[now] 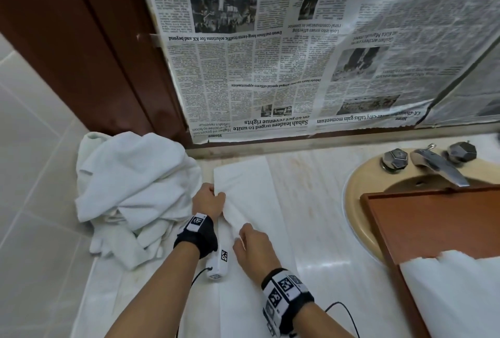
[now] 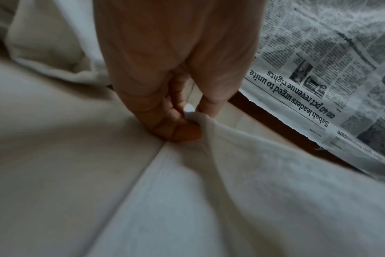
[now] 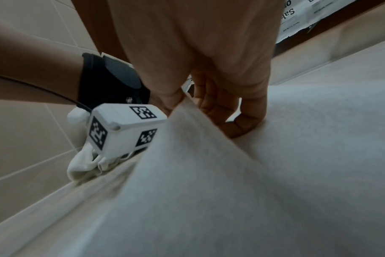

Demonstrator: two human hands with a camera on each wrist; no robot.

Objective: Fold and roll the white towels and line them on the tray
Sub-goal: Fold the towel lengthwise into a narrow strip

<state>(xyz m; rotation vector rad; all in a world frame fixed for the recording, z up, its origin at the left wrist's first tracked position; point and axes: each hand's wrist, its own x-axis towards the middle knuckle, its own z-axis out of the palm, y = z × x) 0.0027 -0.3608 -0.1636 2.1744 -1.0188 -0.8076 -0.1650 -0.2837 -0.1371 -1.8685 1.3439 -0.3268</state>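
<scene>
- A white towel (image 1: 243,191) lies spread flat on the marble table (image 1: 319,218), running from the wall toward the person.
- The left hand (image 1: 207,201) pinches the towel's left edge, fingers (image 2: 182,128) curled round a raised fold.
- The right hand (image 1: 253,249) grasps the same lifted edge nearer the person, fingers (image 3: 237,125) curled onto the cloth.
- A heap of white towels (image 1: 132,191) sits just left, against the tiled wall.
- A wooden tray (image 1: 433,218) rests over the sink (image 1: 354,191), white cloth (image 1: 454,291) lying at its near end.
</scene>
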